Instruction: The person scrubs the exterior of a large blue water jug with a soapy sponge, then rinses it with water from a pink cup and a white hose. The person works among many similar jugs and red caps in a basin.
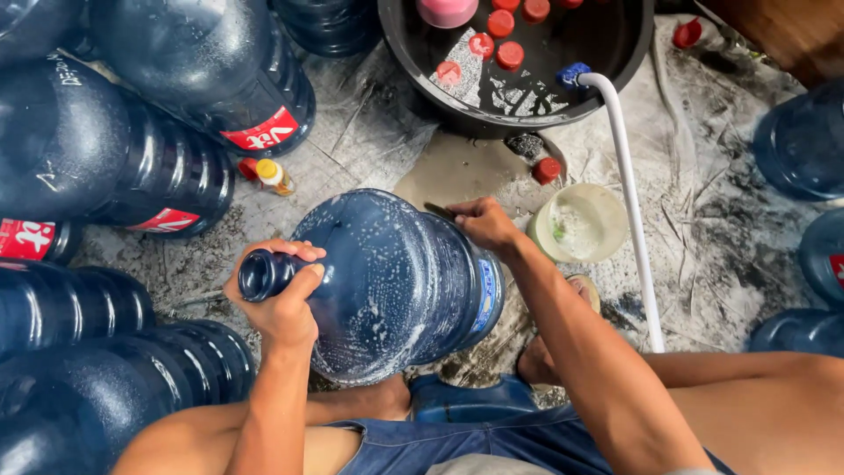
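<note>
Large blue water jug (396,281) lies on its side across the person's lap area, over the wet floor (703,220); long axis runs roughly left to right in view, neck and open mouth pointing left, base toward the right. Surface covered in soap suds. Left hand (283,295) wraps the neck just behind the mouth, grip closed tight round it, thumb over the top. Right hand (482,222) rests on the upper shoulder of the jug near its base end, fingers curled down over a small dark thing pressed to the wall of the jug; what that thing is cannot be told. Just past the right hand, a pale round bowl (580,224) with soapy water and a green scrap in it. A white hose (629,193) runs beside that bowl, its blue-tipped end hooked over the rim of a black basin (633,53) farther out from the right hand; red caps (508,54) float in the basin, another red cap (546,170) lies on the floor between basin and hand. Beyond the left hand, a small yellow-capped bottle (274,176) on the floor. Other blue jugs (114,158) are stacked on their sides all round the left hand, more at the far right edge.
</note>
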